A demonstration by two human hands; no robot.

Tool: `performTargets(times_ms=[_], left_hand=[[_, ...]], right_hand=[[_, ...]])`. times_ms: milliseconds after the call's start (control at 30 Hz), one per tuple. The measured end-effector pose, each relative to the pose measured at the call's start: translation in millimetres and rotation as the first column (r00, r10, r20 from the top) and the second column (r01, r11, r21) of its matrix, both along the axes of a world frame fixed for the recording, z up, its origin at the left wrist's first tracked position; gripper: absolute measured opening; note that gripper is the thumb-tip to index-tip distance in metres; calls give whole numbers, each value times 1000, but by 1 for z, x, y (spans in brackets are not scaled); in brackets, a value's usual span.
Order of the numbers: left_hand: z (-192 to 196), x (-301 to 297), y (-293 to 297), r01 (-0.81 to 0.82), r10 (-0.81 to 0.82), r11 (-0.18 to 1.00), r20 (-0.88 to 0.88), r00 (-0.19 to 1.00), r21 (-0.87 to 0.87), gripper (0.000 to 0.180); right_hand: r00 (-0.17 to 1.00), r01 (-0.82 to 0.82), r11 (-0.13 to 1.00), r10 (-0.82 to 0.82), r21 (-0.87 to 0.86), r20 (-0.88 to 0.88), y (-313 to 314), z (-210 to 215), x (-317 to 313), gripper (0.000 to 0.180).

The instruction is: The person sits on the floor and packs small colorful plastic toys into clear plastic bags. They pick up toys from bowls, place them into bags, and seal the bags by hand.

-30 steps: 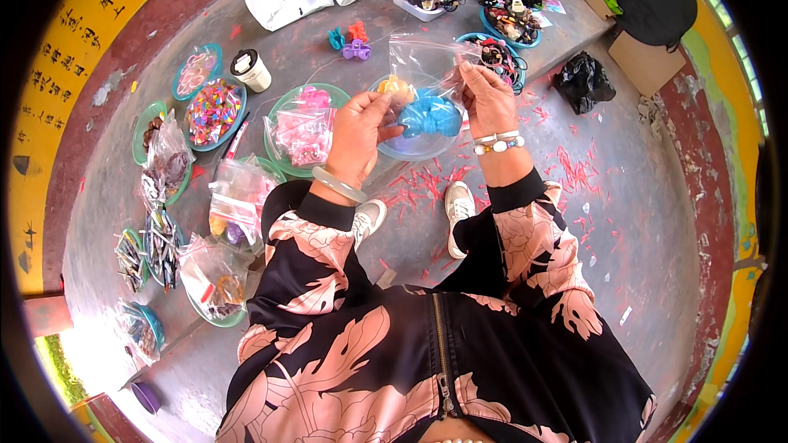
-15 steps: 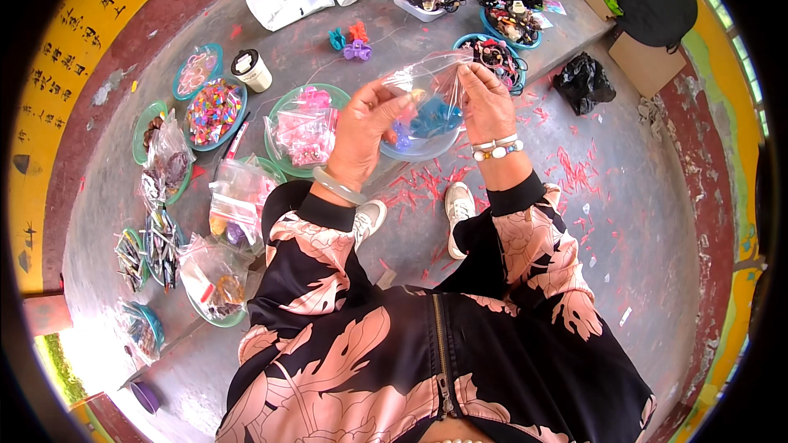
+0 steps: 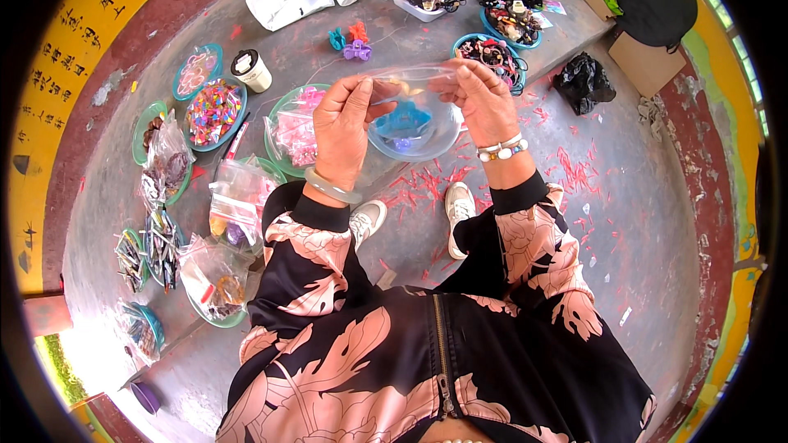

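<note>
A clear plastic bag (image 3: 419, 75) is stretched sideways between my hands. My left hand (image 3: 343, 121) pinches one end, and a pale bangle circles that wrist. At the other end, the thumb and fingers of my right hand (image 3: 486, 105) are closed on the plastic; bracelets sit on this wrist. Below the bag, a translucent bowl (image 3: 447, 144) holds blue and purple pieces and something yellowish, partly seen through the film. Close to my left hand is a green bowl (image 3: 277, 156) with bagged pink pieces.
Colourful claw clips (image 3: 358, 50) lie ahead, near a lidded cup (image 3: 251, 70). Bowls of small goods, including a blue one (image 3: 244, 115), line the left. Baskets of dark hair ties (image 3: 492, 57) stand far right, by a black plastic bag (image 3: 584, 82). Red scraps (image 3: 574, 172) litter the floor.
My left hand has shifted left and the hands are farther apart. The bag, bunched up before, is now drawn out wide, showing more of the bowl beneath.
</note>
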State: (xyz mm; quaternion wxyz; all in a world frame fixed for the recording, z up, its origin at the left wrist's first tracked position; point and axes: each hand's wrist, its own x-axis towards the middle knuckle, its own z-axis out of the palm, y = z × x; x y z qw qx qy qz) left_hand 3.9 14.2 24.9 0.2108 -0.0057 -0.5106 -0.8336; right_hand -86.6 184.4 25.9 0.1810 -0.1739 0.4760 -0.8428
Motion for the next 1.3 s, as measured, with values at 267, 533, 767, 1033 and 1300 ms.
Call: performTargets(times_ms=[267, 533, 767, 1033, 1300], left_hand=[[1, 0, 1, 8, -8, 1000, 20, 1000, 10, 15], [3, 0, -2, 57, -59, 997, 38, 998, 50, 13], [-1, -3, -9, 167, -168, 986, 41, 985, 22, 24], [9, 2, -7, 194, -175, 977, 193, 966, -85, 10], [10, 3, -4, 156, -119, 975, 226, 967, -156, 10]], right_hand=[[992, -3, 999, 9, 47, -125, -3, -2, 3, 22], [974, 111, 988, -86, 108, -212, 1, -2, 3, 15], [967, 83, 984, -42, 156, -250, 3, 5, 6, 15], [958, 64, 971, 5, 230, -287, 2, 3, 7, 16], [982, -87, 956, 130, 280, -136, -1, 2, 8, 16]])
